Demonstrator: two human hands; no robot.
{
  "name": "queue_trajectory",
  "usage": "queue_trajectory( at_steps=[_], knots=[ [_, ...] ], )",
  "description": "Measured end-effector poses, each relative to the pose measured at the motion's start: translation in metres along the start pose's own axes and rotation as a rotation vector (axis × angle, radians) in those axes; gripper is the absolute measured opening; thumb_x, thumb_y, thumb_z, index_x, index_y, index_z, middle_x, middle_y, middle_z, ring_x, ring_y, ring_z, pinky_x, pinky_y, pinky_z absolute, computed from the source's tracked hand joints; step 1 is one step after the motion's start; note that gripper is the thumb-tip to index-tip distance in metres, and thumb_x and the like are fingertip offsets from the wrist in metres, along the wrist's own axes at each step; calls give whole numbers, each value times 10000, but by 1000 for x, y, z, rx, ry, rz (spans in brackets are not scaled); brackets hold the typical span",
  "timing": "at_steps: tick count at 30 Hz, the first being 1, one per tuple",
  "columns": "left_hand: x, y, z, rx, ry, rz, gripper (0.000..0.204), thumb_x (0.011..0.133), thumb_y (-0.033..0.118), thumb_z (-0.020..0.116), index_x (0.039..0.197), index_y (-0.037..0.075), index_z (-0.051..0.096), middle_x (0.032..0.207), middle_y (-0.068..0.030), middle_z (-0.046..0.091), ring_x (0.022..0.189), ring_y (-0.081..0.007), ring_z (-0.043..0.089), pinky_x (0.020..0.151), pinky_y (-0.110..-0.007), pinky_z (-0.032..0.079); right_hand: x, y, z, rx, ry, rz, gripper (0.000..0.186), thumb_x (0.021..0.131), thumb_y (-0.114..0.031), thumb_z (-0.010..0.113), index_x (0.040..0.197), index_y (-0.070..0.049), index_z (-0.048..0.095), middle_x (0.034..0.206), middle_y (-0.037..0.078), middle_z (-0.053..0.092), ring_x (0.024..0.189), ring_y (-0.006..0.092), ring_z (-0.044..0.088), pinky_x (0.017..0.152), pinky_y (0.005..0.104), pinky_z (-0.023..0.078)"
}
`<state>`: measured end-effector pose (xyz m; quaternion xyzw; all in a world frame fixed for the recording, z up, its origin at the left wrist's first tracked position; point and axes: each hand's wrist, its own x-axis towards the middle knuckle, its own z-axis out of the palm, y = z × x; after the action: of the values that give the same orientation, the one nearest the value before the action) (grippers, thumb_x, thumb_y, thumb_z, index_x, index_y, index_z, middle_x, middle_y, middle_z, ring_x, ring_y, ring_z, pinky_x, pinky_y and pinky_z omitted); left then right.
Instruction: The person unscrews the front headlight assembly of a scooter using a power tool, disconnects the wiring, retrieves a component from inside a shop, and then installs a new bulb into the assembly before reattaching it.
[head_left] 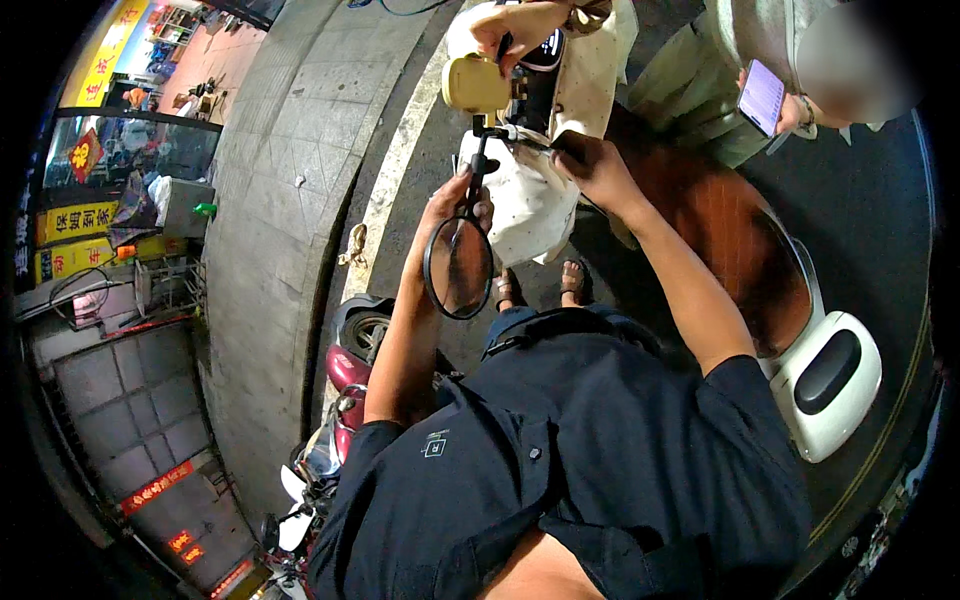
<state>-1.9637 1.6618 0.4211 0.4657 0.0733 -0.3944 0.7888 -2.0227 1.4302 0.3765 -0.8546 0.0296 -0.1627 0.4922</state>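
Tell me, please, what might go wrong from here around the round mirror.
The round mirror appears close to the left forearm, so a careless arm movement might knock it. Another person's hand works near the left hand; they could bump. The pale dotted cover hangs in folds beside the right hand, so it might snag.

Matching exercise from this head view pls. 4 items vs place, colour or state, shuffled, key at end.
Items:
1. left hand
2. phone
3. mirror
4. cloth

Descriptions:
A. white with small dots
B. lit up, upper right of the picture
C. on a black stem
D. round, black-rimmed

Pairs: 1-C, 2-B, 3-D, 4-A
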Motion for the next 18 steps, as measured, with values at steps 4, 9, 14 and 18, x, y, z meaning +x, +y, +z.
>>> queue_trajectory(
  at_steps=[4,9,14,18],
  knots=[
    [-3,6,12,158,-55,23,281,974,270,485,1038,2,535,583,25,380,515,-69,361,463,-208,296,1,9,3,85,1,-18,244,838,-202,632,958,11,631,852,219,653,753,379,636,671,398,493],
    [0,1,13,-7,7,2,219,926,297,545,863,88,536,531,7,436,444,-104,403,415,-246,309,19,13,-9,49,-92,44,249,846,-220,638,1011,-34,655,882,195,661,783,356,632,714,393,489],
    [0,-5,6,23,-110,42,212,961,274,474,900,74,509,552,-6,374,471,-122,367,462,-243,336,10,16,14,16,-140,75,199,896,-155,543,1012,-19,629,680,129,615,593,201,582,594,323,474],
    [5,-14,-18,-25,-182,137,217,964,294,457,990,95,542,602,-19,371,520,-122,379,479,-242,342,2,13,31,136,-99,64,249,923,-196,502,1072,-15,588,656,123,612,549,178,580,562,325,474]
  ],
)
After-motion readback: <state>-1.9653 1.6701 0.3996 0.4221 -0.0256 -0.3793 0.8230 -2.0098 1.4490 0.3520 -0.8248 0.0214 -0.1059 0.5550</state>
